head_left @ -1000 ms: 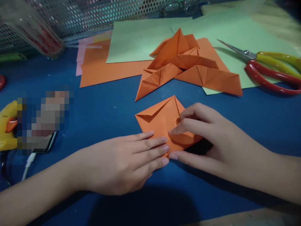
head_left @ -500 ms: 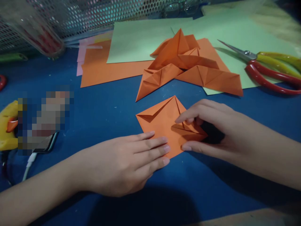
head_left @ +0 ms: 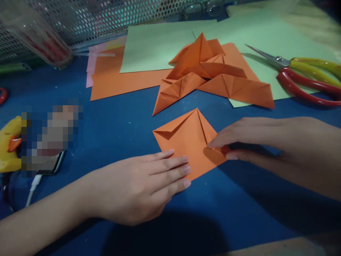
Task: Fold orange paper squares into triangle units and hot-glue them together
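The left hand (head_left: 128, 188) lies flat on one folded orange square (head_left: 186, 142) on the tabletop (head_left: 112, 131); the right hand (head_left: 279, 142) touches its right corner, pinch unclear. Steady pressure and edge-aligned creasing should serve best. Beyond: one pair of scissors (head_left: 283, 63), overlapping orange folded pieces (head_left: 189, 64), uncountable.

Folded orange paper square (head_left: 186, 142), creased flaps, flat on blue surface (head_left: 119, 128)
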`<state>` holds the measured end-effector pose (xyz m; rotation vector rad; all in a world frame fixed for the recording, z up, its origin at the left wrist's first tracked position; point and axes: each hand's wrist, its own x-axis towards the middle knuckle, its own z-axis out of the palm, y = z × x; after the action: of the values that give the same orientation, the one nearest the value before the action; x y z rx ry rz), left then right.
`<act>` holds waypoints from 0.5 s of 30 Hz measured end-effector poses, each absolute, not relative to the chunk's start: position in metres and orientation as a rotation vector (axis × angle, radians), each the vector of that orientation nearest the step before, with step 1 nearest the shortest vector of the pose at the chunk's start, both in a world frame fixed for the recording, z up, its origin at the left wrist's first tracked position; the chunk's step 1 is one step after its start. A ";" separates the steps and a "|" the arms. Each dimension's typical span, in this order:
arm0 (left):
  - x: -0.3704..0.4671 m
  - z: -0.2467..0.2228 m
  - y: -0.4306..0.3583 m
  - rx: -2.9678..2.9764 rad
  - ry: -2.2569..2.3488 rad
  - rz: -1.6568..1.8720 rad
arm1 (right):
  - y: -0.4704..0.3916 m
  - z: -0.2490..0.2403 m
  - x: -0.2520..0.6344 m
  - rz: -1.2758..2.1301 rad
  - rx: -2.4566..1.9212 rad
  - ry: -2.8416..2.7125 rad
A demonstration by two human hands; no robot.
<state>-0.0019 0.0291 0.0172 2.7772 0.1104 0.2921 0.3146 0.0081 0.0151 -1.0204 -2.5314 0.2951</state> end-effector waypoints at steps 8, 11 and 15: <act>-0.003 0.016 0.030 2.784 0.089 0.327 | 0.011 0.016 0.326 0.469 -1.043 -2.509; -0.003 0.014 0.031 2.769 0.076 0.362 | 0.009 0.020 0.322 0.578 -1.123 -2.428; 0.000 0.008 0.030 2.749 0.143 0.514 | 0.007 0.022 0.309 0.719 -1.281 -2.278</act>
<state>0.0003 0.0296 0.0078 2.7490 0.1434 0.5139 0.3086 0.0066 0.0221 -1.2805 -2.2779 0.7186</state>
